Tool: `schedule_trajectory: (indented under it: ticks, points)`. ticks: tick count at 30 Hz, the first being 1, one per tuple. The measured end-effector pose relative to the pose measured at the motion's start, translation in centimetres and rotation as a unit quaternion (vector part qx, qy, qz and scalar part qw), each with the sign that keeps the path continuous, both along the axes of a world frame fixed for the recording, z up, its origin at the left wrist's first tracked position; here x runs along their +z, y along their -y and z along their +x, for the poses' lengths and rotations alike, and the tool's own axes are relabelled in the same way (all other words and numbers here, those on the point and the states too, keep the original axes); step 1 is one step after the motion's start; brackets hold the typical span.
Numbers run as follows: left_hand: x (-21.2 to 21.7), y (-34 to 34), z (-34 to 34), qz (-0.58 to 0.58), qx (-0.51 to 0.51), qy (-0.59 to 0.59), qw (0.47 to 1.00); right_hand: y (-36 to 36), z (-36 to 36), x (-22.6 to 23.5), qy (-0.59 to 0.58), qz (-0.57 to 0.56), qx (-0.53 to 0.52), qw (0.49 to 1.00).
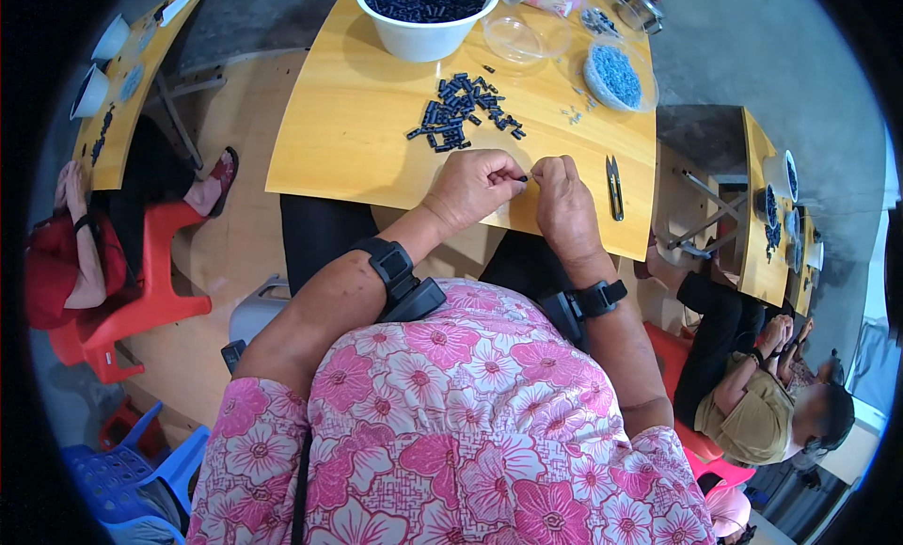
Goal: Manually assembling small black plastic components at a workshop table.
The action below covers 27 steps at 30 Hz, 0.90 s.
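Observation:
My left hand (pixel 478 183) pinches a small black plastic piece (pixel 522 178) between thumb and fingertips, just above the table's near edge. Close beside it, my right hand (pixel 567 205) is closed, its fingertips at the end of that piece; whatever they hold is too small to make out. Beyond my hands lies a loose pile of small black tubular pieces (pixel 459 110). A pair of black thread snips (pixel 615 188) rests to the right of my right hand.
On the yellow table (pixel 329 136) stand a white tub (pixel 419 39) full of black pieces and a clear tub of small light-blue pieces (pixel 616 77). An empty clear container (pixel 515 39) sits between them. Other people work at tables on both sides; a red chair (pixel 155 272) stands left.

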<state>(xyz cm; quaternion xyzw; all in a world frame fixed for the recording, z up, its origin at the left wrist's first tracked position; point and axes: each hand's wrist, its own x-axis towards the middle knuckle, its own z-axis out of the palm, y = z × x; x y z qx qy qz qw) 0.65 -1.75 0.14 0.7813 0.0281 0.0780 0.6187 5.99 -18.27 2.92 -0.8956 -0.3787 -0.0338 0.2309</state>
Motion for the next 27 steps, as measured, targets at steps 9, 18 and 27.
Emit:
schedule_trajectory:
  ticks: [9,18,27]
  points:
    - [-0.1,0.0,0.0,0.012,0.001,0.009,1.000,0.0,-0.2,0.0,-0.018,0.042,-0.010,0.999]
    - [-0.1,0.1,-0.1,0.011,0.006,0.022,1.000,-0.4,-0.5,1.2,0.016,-0.051,0.009,0.999]
    - [0.0,-0.2,-0.2,-0.004,0.004,0.011,1.000,-0.8,-0.9,1.6,0.055,-0.131,0.044,0.989]
